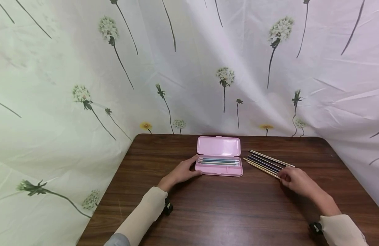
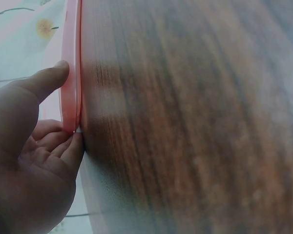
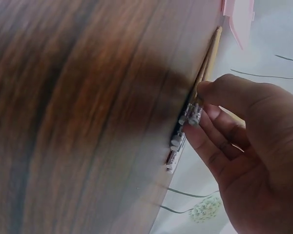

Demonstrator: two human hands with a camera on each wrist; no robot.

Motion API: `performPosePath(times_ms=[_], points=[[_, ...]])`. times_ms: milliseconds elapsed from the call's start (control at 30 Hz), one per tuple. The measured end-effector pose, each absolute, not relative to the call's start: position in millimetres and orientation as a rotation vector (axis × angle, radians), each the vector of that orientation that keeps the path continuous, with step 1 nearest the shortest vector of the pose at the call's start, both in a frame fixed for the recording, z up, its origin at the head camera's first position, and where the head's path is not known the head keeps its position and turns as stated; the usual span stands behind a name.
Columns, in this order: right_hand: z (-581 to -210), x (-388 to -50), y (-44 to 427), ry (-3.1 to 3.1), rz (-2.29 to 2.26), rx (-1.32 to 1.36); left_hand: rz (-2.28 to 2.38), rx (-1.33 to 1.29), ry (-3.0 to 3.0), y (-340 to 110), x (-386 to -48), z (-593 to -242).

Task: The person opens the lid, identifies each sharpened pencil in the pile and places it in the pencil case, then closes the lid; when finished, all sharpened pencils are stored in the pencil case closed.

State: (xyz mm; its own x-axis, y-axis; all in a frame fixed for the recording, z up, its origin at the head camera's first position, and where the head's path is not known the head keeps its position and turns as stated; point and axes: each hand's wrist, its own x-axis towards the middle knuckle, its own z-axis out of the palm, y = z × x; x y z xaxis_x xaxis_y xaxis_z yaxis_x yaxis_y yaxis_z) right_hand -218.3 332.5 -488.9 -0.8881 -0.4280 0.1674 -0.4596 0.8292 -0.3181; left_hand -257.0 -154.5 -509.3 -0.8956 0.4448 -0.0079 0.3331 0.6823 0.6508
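A pink pencil case (image 1: pixel 218 174) lies open on the table, its lid (image 1: pixel 218 146) tipped back. Several pencils (image 1: pixel 218 161) lie side by side in its long upper compartment. My left hand (image 1: pixel 184 171) grips the left end of the case, thumb at the front edge and fingers round the end. To the right of the case, several loose pencils (image 1: pixel 266 161), pale, dark and yellow, are fanned out on the table. The thumb and fingers of my right hand (image 1: pixel 297 181) pinch a yellow pencil (image 3: pixel 212 56) near its eraser end. Dark pencils lie right beside it.
The brown wood-grain table (image 1: pixel 220 212) ends just behind the case. A white cloth (image 1: pixel 189 68) printed with dandelions hangs behind the table and at its sides. Each forearm wears a light sleeve (image 1: pixel 143 212) with a small black device at the wrist.
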Motion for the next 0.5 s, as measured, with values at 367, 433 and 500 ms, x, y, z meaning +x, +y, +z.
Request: performPosePath(times_ms=[367,433,500], points=[[-480,-222,327,-2.651,0.582,0.776,1.013,0.577,2.719,-152,-254,-507],[-476,-224,324,-2.648,0.599,0.773,1.027,0.618,2.72,-154,-257,-513],[-473,-226,320,-2.649,0.614,0.771,1.035,0.634,2.718,-155,-257,-514]])
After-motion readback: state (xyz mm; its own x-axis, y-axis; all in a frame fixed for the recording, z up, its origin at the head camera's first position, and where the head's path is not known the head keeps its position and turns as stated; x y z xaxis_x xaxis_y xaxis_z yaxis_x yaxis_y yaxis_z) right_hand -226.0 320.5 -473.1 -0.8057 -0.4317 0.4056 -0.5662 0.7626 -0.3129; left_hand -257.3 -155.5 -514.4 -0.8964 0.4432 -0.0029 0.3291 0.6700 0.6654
